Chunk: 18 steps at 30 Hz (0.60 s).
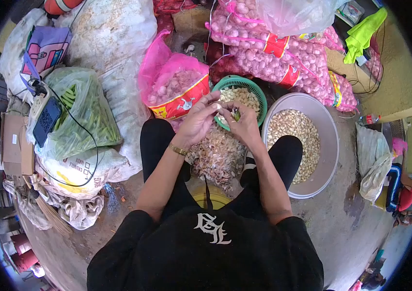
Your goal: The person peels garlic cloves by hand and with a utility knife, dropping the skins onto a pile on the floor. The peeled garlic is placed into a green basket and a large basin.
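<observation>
My left hand pinches a small white garlic clove between thumb and fingertips. Right beside it, the fingers of my right hand are closed and meet the clove. Something small and green pokes out of the right hand's grip; I cannot tell what it is. Just beyond both hands is a green basket with peeled garlic cloves in it. A heap of garlic skins lies on the floor below my hands, between my legs.
A wide basin of cloves stands by my right knee. Ahead is an open pink mesh bag of garlic bulbs, with full garlic sacks stacked at the right. On the left, a plastic bag of green vegetables rests against white sacks.
</observation>
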Each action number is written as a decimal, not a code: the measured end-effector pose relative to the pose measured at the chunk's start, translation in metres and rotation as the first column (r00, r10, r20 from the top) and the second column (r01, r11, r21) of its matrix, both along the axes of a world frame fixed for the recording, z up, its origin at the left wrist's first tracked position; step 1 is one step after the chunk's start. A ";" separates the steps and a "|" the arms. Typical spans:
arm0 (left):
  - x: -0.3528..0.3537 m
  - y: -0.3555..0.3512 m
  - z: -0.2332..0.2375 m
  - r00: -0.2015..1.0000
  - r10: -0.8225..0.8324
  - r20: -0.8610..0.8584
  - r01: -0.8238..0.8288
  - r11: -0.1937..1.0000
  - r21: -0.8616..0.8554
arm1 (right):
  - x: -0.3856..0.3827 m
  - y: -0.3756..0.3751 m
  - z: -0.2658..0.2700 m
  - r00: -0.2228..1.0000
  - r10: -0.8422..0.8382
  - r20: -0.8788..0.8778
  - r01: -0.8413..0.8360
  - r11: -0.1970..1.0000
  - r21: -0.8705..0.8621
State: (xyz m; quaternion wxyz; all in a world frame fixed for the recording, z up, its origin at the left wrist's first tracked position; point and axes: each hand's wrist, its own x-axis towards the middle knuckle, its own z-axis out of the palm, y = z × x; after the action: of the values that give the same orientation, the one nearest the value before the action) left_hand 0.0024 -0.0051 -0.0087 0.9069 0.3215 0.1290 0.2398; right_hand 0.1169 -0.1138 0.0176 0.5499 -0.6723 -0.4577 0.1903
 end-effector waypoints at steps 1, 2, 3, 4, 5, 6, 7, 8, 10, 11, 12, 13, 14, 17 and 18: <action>-0.003 0.001 0.000 0.993 0.016 -0.118 -0.001 0.993 0.122 | 0.001 0.000 0.006 1.000 0.003 -0.019 -0.003 1.000 0.006; -0.006 0.002 0.000 0.993 0.018 -0.117 -0.004 0.992 0.122 | 0.000 -0.002 0.010 0.995 0.006 -0.096 -0.015 0.996 -0.085; -0.010 0.004 0.002 0.985 0.010 -0.173 0.020 0.985 0.171 | 0.001 -0.002 0.007 0.995 0.008 -0.096 -0.017 0.996 -0.086; -0.014 0.006 0.004 0.974 0.005 -0.228 0.046 0.975 0.218 | 0.002 -0.001 0.001 0.995 0.032 -0.099 -0.039 0.997 -0.064; -0.017 0.009 0.006 0.959 0.002 -0.282 0.075 0.962 0.264 | 0.003 0.000 -0.004 0.993 0.055 -0.102 -0.060 0.997 -0.041; -0.021 0.010 0.010 0.959 0.003 -0.283 0.075 0.962 0.264 | 0.002 0.001 -0.007 0.993 0.056 -0.102 -0.060 0.997 -0.041; -0.023 0.012 0.014 0.951 0.003 -0.308 0.074 0.969 0.236 | 0.001 0.003 -0.009 0.996 0.032 -0.084 -0.035 0.999 -0.028; -0.025 0.014 0.018 0.943 0.002 -0.333 0.071 0.976 0.208 | 0.000 0.004 -0.010 0.998 0.009 -0.066 -0.010 1.000 -0.014; -0.030 0.012 0.023 0.969 0.011 -0.245 0.018 0.993 0.116 | 0.001 0.000 0.001 0.970 -0.002 -0.243 -0.036 0.988 -0.152; -0.032 0.011 0.023 0.987 0.028 -0.158 -0.026 1.000 0.017 | 0.002 -0.002 0.004 0.912 -0.040 -0.408 -0.084 0.956 -0.283; -0.031 0.010 0.022 0.988 0.026 -0.155 -0.024 1.000 0.017 | 0.005 -0.002 -0.006 0.913 -0.042 -0.406 -0.082 0.956 -0.283; -0.030 0.009 0.019 0.990 0.072 -0.121 -0.071 0.997 0.013 | 0.007 -0.002 -0.021 0.888 0.050 -0.458 -0.178 0.954 -0.242; -0.028 0.008 0.015 0.989 0.117 -0.087 -0.117 0.993 0.007 | 0.010 -0.003 -0.035 0.852 0.140 -0.505 -0.271 0.943 -0.196; -0.024 0.011 0.005 0.997 0.074 -0.009 -0.074 0.997 0.014 | 0.007 -0.005 -0.015 0.852 0.172 -0.495 -0.290 0.942 -0.171; -0.023 0.012 -0.001 0.997 0.072 -0.008 -0.072 0.997 0.013 | 0.006 -0.003 -0.011 0.853 0.170 -0.494 -0.288 0.942 -0.173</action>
State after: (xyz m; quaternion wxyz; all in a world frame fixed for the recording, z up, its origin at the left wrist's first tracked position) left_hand -0.0205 0.0067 -0.0100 0.8952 0.3233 0.1427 0.2717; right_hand 0.1228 -0.1173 0.0065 0.5324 -0.6073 -0.3608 0.4666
